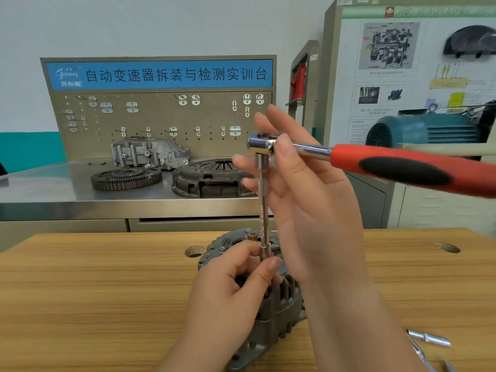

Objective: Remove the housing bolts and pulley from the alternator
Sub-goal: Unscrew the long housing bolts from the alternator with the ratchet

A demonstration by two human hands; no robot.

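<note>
Left hand [233,285] pinches socket [265,251] — right hand [303,189] pinches ratchet [375,162].

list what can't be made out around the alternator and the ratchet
All in the head view:
- What the socket sits on: hidden by fingers of the left hand pinching it.
- The alternator: partly covered by both arms and cut off by the bottom edge; no pulley shows.
- The ratchet: its handle end runs off the right edge.
- The metal tools at bottom right: cut off by the edge.
- The wall poster: print blurred.
</note>
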